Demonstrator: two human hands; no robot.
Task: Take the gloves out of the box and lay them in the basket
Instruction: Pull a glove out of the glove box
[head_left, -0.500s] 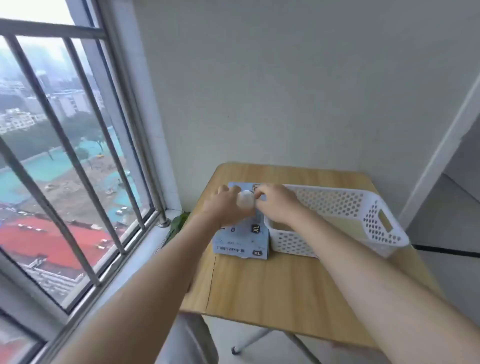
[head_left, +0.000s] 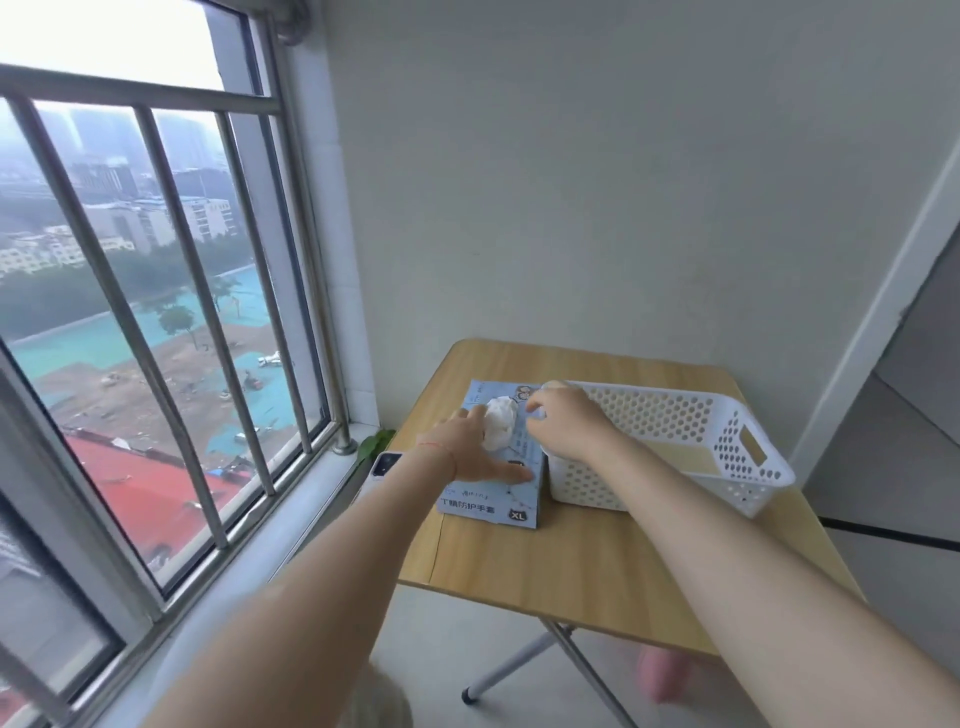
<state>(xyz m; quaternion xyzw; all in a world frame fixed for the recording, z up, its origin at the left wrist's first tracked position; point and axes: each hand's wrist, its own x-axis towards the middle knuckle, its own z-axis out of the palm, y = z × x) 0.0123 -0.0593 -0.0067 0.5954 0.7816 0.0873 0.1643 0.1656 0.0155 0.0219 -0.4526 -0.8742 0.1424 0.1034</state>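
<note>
While left hand (head_left: 470, 446) presses flat: crumpled white glove (head_left: 500, 422) atop cardboard box (head_left: 493, 499), right hand (head_left: 567, 429) grip unclear.

High-rise flat, enclosed balcony corner. Barred window (head_left: 156, 322) overlooking city blocks and a building site far below; plain white wall (head_left: 597, 197). Small folding wooden worktop (head_left: 571, 561) on tiled floor, phone (head_left: 383, 466) on the sill.

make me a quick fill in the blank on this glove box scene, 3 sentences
1. The white basket stands to the ____ of the glove box.
2. A bunch of white gloves sticks out of the ____ of the box.
3. The left hand rests on the ____, while the right hand reaches over it.

Missing words: right; top; box
</note>
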